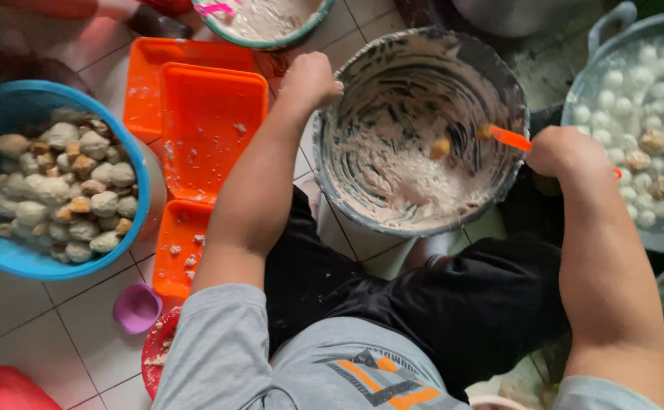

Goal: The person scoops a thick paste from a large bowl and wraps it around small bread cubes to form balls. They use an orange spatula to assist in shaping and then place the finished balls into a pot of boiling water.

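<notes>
No packages, labels, signs or screens in view. Only printed item: an orange-and-dark geometric graphic [374, 377] on the person's grey shirt, bottom centre of the head view.

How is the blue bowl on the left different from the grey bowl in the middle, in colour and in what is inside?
The blue bowl is bright and clean-looking at the rim; the grey bowl is smeared with pale paste over its wall.
The blue bowl holds a heap of separate round balls; the grey bowl holds mostly loose paste, scraped low.
The left hand grips the grey bowl's rim; no hand touches the blue bowl.
Both are round and open.
</notes>
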